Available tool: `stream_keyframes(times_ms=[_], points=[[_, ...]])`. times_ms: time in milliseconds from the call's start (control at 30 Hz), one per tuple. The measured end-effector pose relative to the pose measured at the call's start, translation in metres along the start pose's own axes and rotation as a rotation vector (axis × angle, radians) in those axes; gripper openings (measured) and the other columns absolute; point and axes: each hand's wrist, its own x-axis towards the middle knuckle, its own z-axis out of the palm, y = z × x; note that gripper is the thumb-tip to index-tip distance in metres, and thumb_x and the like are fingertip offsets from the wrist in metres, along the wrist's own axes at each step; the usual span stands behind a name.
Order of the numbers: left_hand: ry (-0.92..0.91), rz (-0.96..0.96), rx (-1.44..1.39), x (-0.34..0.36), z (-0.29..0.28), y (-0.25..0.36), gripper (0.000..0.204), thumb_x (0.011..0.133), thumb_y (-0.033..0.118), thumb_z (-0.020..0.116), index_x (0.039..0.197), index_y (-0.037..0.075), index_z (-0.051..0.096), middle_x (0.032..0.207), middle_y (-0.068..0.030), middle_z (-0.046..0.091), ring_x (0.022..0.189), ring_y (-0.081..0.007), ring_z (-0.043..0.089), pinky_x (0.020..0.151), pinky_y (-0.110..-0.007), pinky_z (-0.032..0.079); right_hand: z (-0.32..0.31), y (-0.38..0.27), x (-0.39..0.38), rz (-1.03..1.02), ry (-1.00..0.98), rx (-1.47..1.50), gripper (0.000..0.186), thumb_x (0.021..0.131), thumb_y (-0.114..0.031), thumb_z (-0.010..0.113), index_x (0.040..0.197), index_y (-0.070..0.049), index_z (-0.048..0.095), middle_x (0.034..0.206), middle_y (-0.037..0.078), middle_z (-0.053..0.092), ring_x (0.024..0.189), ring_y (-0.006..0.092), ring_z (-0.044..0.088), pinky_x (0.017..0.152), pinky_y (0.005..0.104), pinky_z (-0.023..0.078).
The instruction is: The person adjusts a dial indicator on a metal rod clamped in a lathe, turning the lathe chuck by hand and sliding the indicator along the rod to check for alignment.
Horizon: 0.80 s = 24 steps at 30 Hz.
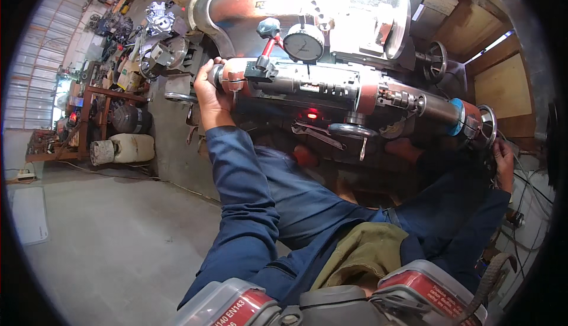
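My left hand is wrapped round the round metal end piece at the left end of a long machine head. A lobed metal shaft lies along this head. Over its left part stands a dial gauge, its stem pointing down, carried by a red arm on a black clamp block. Far to the right, my right hand is at the lower rim of a metal handwheel; its fingers are partly hidden, so its grip is unclear.
A smaller handwheel with an upright crank handle projects toward me, beside wrenches. A large grinding wheel is behind the head, with another handwheel to its right. Gas cylinders and cluttered metal parts are at left. Cables hang at right.
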Motion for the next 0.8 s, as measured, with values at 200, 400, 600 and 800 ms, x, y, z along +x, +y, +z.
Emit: stream_keyframes(times_ms=[200, 400, 600, 800], points=[[0.044, 0.026, 0.451, 0.01, 0.002, 0.015, 0.024, 0.084, 0.018, 0.054, 0.087, -0.001, 0.068, 0.086, -0.0131, 0.068, 0.076, -0.0207, 0.065, 0.07, -0.03, 0.052, 0.006, -0.009, 0.027, 0.034, 0.092, 0.189, 0.037, 0.098, -0.03, 0.057, 0.116, 0.002, 0.062, 0.107, 0.006, 0.064, 0.1, 0.013, 0.058, 0.089, 0.026, 0.044], [-0.142, -0.009, 0.776, 0.019, 0.014, 0.027, 0.032, 0.085, 0.018, 0.048, 0.085, -0.005, 0.07, 0.084, -0.0122, 0.069, 0.066, -0.0191, 0.065, 0.062, -0.029, 0.051, 0.014, -0.018, 0.056, -0.013, 0.201, -0.13, 0.043, 0.097, -0.036, 0.058, 0.12, 0.0, 0.062, 0.113, 0.008, 0.064, 0.105, 0.0159, 0.058, 0.093, 0.0279, 0.043], [-0.111, 0.011, 0.854, 0.019, 0.005, 0.022, 0.038, 0.095, 0.028, 0.047, 0.083, 0.0, 0.07, 0.08, -0.0069, 0.069, 0.069, -0.0152, 0.062, 0.066, -0.03, 0.048, 0.055, -0.068, 0.057, -0.144, 0.406, -0.506, 0.048, 0.096, -0.041, 0.057, 0.124, -0.003, 0.061, 0.119, 0.012, 0.064, 0.111, 0.0214, 0.058, 0.096, 0.0314, 0.043], [-0.217, 0.561, 1.167, 0.013, -0.001, 0.008, 0.04, 0.094, 0.026, 0.043, 0.079, -0.004, 0.066, 0.072, -0.015, 0.068, 0.064, -0.0193, 0.062, 0.063, -0.035, 0.046, 0.069, -0.065, 0.06, -0.07, 0.302, -0.213, 0.05, 0.096, -0.042, 0.057, 0.123, -0.001, 0.061, 0.117, 0.013, 0.064, 0.11, 0.0207, 0.058, 0.097, 0.0315, 0.042]])
